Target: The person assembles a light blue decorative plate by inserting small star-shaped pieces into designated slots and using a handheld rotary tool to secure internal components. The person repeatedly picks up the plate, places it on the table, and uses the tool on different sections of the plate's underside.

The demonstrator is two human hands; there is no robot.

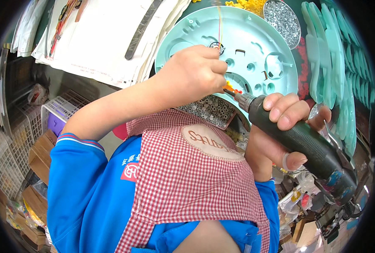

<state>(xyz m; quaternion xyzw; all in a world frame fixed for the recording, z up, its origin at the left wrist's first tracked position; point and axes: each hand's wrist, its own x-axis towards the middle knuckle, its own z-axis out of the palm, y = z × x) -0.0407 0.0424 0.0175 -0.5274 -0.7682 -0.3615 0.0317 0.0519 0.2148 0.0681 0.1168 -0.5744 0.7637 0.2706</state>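
A round mint-green plastic shell (255, 42) with holes and moulded posts lies in front of me. Over its near left part is my left hand (198, 71), fingers curled closed; what they pinch is hidden. Beside those fingertips a small orange part (233, 89) shows in the shell. My right hand (286, 116) is wrapped round a black electric screwdriver (305, 143), slanting down from the right. Its bit reaches the orange part, close to my left fingertips. Red and yellow wires (219, 25) run up from a small round component (216, 46) just past my left hand.
Several mint-green shells (326, 55) stand stacked at the right. A round container of small clear pieces (282, 21) sits at the back, near yellow parts (250, 5). Metal hardware fills a tray (208, 111) near my apron. Paper sheets (99, 38) lie at the left, a dark strip (143, 29) on them.
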